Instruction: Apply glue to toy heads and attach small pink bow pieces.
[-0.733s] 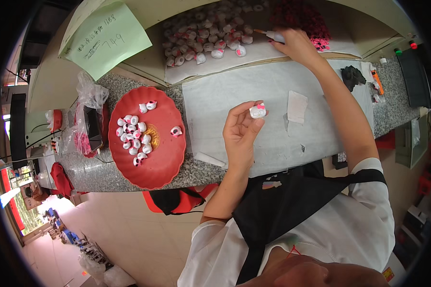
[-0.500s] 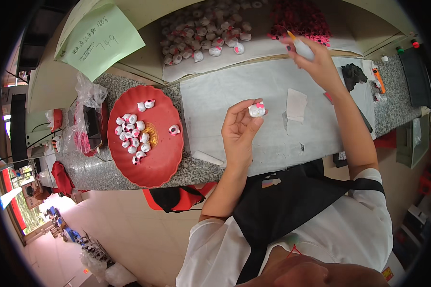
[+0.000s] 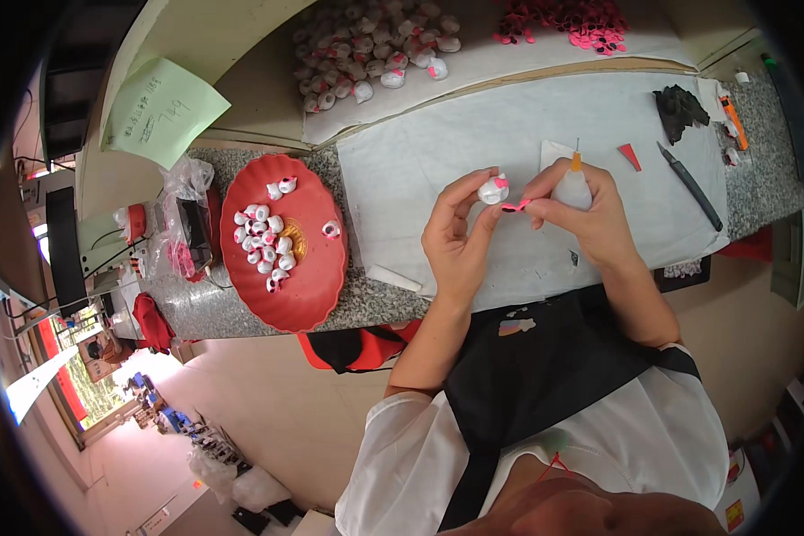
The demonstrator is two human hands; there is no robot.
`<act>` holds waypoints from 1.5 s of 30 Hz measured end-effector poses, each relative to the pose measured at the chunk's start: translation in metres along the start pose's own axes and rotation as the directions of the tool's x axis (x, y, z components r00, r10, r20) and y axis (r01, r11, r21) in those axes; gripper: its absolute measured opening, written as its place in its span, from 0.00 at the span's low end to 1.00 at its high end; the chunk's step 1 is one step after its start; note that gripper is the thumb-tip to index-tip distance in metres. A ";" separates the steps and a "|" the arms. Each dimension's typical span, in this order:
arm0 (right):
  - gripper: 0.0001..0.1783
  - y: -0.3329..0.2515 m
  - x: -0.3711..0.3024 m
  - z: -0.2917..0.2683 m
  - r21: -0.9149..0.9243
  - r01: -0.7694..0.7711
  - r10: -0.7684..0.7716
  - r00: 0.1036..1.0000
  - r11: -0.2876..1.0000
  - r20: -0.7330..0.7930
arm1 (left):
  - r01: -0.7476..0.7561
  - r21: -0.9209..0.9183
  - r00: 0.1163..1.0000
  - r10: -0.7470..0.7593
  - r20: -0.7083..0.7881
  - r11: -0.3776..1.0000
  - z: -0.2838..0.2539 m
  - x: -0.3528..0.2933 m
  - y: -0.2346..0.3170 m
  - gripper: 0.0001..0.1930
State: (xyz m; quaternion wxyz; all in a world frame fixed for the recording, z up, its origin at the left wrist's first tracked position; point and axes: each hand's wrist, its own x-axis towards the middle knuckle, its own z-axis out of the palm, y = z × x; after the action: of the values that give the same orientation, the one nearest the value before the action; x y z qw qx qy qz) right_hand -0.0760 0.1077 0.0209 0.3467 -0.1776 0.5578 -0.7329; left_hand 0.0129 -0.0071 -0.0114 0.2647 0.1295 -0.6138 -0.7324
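My left hand [image 3: 456, 234] pinches a small white figurine head [image 3: 492, 190] with a pink bow on it, above the paper-covered worktop [image 3: 402, 201]. Close beside it, my right hand [image 3: 601, 219] holds a small pink-and-black piece [image 3: 515, 206] between thumb and finger. Tucked in that same hand is a white squeeze bottle [image 3: 573, 190] with a yellow tip and thin needle, pointing away from me. The pink piece is just below the figurine head; whether they touch I cannot tell.
A red scalloped plate [image 3: 317, 277] with several white figurine heads stands at left. On the shelf behind lie heaps of white heads [image 3: 375, 45] and pink pieces [image 3: 590, 27]. A craft knife [image 3: 690, 185], red scrap [image 3: 630, 157] and black crumpled film [image 3: 681, 113] lie at right.
My right hand has come back from the pink heap toward my left hand, with a pink piece now clearly in its fingers. The left hand still holds the head, slightly turned.
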 end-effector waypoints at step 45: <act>0.12 0.012 -0.002 0.001 0.042 -0.005 0.003 0.998 0.999 0.068 | 0.204 -0.209 0.962 -0.157 0.221 0.956 -0.007 -0.003 0.010 0.11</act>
State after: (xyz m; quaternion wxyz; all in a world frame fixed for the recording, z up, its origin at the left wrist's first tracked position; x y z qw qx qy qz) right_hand -0.0701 0.1068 0.0106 0.3705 -0.1938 0.5304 -0.7374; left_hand 0.0214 -0.0121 -0.0040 0.1456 0.0787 -0.5341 -0.8290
